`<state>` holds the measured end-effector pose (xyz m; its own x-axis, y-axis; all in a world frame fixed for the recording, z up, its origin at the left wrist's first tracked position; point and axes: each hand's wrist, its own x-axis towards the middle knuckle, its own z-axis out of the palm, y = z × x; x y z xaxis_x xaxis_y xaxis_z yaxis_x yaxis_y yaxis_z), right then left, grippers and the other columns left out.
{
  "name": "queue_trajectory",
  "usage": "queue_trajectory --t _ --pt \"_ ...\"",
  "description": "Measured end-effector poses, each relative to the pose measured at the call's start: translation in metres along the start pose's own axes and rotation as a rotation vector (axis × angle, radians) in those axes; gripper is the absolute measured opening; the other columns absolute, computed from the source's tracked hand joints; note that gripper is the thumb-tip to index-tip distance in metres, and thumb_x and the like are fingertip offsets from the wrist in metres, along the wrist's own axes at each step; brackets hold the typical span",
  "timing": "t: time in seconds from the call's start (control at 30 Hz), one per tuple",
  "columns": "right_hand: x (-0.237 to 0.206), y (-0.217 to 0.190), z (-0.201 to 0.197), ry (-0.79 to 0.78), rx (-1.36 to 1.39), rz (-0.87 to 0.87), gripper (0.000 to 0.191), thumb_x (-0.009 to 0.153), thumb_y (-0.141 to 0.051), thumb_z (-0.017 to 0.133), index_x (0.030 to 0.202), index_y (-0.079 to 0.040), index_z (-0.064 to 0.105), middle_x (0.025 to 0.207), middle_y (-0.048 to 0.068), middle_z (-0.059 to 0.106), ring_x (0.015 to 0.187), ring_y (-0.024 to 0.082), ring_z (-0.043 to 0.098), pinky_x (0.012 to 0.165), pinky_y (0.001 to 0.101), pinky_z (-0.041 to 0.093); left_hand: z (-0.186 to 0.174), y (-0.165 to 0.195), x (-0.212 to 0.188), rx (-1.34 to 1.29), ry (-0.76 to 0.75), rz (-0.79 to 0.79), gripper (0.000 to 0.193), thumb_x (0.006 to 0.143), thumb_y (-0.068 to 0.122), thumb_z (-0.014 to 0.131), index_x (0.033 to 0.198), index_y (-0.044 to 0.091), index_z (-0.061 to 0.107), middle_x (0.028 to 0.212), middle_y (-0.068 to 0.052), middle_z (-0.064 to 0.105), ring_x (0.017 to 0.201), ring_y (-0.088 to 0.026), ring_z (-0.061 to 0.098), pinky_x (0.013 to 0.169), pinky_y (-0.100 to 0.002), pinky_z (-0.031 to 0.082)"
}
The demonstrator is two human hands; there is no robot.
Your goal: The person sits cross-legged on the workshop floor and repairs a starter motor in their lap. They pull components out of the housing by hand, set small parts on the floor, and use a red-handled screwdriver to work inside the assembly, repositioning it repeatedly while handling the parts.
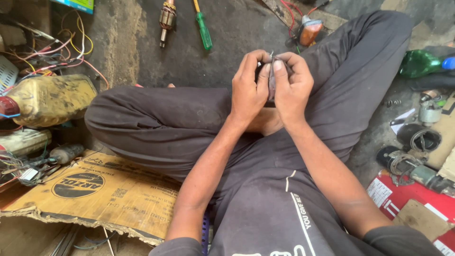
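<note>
Head view shows a person seated cross-legged on a stained concrete floor (pixel 213 52), dark trousers filling the centre of the frame. Largest items follow: flattened cardboard (pixel 95 194) at lower left, a grimy yellow oil jug (pixel 52 99) at left, a green bottle (pixel 419 63) at upper right. Smaller items: a motor armature (pixel 167 21) and a green-handled screwdriver (pixel 204 28) at top centre, tangled wires (pixel 57 52) at upper left, metal fittings (pixel 417 142) at right. At upper centre, above the knees, the left hand (pixel 249 90) and right hand (pixel 291 87) pinch a small grey part (pixel 272 78) between thumbs and fingertips, both pressed closed on it. The part is judged light, stiff and thin-edged, possibly greasy; it is best held by its flat faces. Open room exists only on the floor ahead; clutter crowds both sides.
</note>
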<state>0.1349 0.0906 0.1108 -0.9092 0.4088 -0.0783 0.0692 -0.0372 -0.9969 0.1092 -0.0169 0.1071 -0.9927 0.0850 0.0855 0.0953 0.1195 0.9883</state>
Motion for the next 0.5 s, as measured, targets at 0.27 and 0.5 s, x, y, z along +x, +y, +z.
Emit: queue_trajectory --t 0.27,0.5 --pt "0.003 0.02 -0.016 0.072 -0.052 -0.03 0.009 0.107 0.001 0.065 0.116 0.003 0.064 0.1 0.005 0.066 0.079 0.008 0.06 0.067 0.024 0.051 -0.001 0.004 0.004 0.02 -0.006 -0.004 0.014 0.101 0.006 0.063 0.115 0.005 0.061 0.107 -0.013 0.068 0.097 -0.028 0.07 0.087 -0.036 0.057" --pt "0.066 0.018 -0.08 0.125 0.108 0.077 0.011 0.107 -0.003 0.061 0.117 0.003 0.062 0.09 0.007 0.065 0.065 0.014 0.062 0.053 0.029 0.053 -0.034 0.083 0.015 -0.183 -0.024 0.024 0.013 0.102 0.005 0.059 0.114 0.002 0.06 0.115 -0.012 0.071 0.107 -0.022 0.069 0.099 -0.033 0.054"
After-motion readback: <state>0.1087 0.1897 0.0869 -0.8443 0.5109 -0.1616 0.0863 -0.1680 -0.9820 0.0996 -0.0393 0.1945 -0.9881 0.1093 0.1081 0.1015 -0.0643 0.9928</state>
